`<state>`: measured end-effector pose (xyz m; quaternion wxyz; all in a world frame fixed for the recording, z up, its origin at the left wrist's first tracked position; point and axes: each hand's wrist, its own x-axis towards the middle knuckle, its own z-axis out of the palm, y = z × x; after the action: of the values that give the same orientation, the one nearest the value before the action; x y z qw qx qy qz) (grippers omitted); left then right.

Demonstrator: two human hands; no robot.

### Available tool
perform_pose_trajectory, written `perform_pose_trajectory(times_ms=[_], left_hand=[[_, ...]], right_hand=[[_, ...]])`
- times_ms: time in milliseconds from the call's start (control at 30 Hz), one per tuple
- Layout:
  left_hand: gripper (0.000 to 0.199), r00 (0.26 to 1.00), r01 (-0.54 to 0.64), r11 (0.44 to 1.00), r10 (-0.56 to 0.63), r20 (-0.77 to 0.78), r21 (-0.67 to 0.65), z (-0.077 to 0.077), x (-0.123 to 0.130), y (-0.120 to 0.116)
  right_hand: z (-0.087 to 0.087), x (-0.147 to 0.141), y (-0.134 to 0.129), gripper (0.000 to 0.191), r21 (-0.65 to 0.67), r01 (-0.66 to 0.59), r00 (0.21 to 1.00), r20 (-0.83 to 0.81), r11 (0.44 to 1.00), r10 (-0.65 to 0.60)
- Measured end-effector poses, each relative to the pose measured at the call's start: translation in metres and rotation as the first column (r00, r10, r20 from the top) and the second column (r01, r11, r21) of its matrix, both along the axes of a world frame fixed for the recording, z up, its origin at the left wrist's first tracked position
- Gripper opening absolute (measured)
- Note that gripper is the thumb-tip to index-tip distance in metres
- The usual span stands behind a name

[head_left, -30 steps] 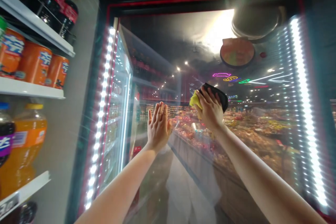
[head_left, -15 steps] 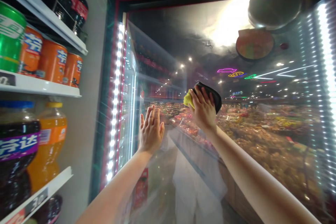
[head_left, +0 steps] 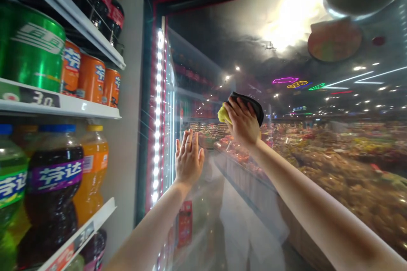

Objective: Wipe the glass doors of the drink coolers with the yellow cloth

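Observation:
My right hand presses a black-and-yellow cleaning cloth to the glass door of a drinks cooler. The yellow part bunches out beside my fingertips, and the black part spreads above and to the right of my knuckles. Lower and to the left, my left hand lies flat against the same glass, its palm down on it and its fingers stretched upward. Nothing shows in that hand. Both palms are hidden from me.
On my left, cooler shelves hold green cans, orange cans and soda bottles. A bright LED strip runs down the door's left edge. Through the glass appear heaped goods and ceiling lights; a faint reflection of a person lies on it.
The view has turned left, showing more of the shelves. My right hand with the cloth has slid left and slightly up across the glass, closer to my left hand, which stays flat.

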<state>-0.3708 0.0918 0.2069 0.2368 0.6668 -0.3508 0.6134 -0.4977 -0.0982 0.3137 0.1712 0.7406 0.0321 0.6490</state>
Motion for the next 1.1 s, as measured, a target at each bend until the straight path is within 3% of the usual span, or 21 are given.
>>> perform_pose_trajectory(times_ms=[67, 133, 200, 267, 367, 500, 567, 633, 767, 867, 1000, 1100], left_hand=[[0.069, 1.0, 0.004, 1.0, -0.004, -0.008, 0.005, 0.005, -0.001, -0.001], [0.067, 1.0, 0.018, 1.0, -0.018, -0.021, 0.009, 0.01, -0.003, -0.005], [0.067, 0.999, 0.042, 0.999, -0.042, -0.031, 0.011, 0.016, -0.006, -0.008], [0.066, 0.998, 0.062, 0.998, -0.062, -0.027, 0.012, 0.021, -0.008, -0.011], [0.064, 0.998, 0.063, 0.998, -0.062, -0.009, 0.008, 0.025, -0.009, -0.011], [0.062, 0.999, 0.026, 0.999, -0.027, -0.028, -0.041, 0.024, -0.004, -0.005], [0.062, 0.999, 0.015, 0.998, -0.017, -0.045, -0.053, 0.021, -0.001, 0.001], [0.061, 0.998, 0.011, 0.999, -0.014, -0.061, -0.051, 0.018, 0.001, 0.007], [0.059, 0.996, 0.004, 0.999, -0.008, -0.09, -0.051, 0.014, 0.01, 0.019], [0.059, 0.994, -0.013, 0.997, 0.005, -0.105, -0.076, 0.014, 0.019, 0.027], [0.057, 0.992, -0.034, 0.995, 0.022, -0.126, -0.091, 0.01, 0.029, 0.037], [0.056, 0.988, -0.035, 0.995, 0.02, -0.154, -0.098, 0.002, 0.034, 0.043]], right_hand=[[-0.004, 0.008, 0.012, 0.052, -0.036, 0.0, 0.999, -0.04, 0.999, -0.002], [-0.023, 0.005, 0.014, 0.053, -0.13, 0.001, 0.99, -0.139, 0.992, -0.019], [-0.043, -0.007, 0.006, 0.052, -0.221, -0.003, 0.974, -0.223, 0.975, -0.047], [-0.052, -0.018, -0.007, 0.05, -0.239, 0.005, 0.971, -0.23, 0.971, -0.061], [-0.034, -0.017, -0.012, 0.048, -0.14, 0.02, 0.992, -0.123, 0.99, -0.037], [0.001, 0.016, 0.021, 0.049, -0.065, -0.031, 0.998, -0.064, 0.997, 0.027], [-0.001, 0.027, 0.037, 0.05, -0.104, -0.056, 0.992, -0.123, 0.993, 0.043], [-0.017, 0.028, 0.044, 0.05, -0.183, -0.075, 0.975, -0.219, 0.98, 0.034], [-0.045, 0.012, 0.032, 0.05, -0.279, -0.091, 0.939, -0.344, 0.956, -0.011], [-0.032, 0.017, 0.033, 0.051, -0.2, -0.07, 0.964, -0.267, 0.977, 0.014], [-0.006, 0.052, 0.068, 0.049, -0.098, -0.091, 0.981, -0.179, 0.991, 0.072], [-0.019, 0.065, 0.088, 0.048, -0.173, -0.139, 0.96, -0.265, 0.975, 0.09]])
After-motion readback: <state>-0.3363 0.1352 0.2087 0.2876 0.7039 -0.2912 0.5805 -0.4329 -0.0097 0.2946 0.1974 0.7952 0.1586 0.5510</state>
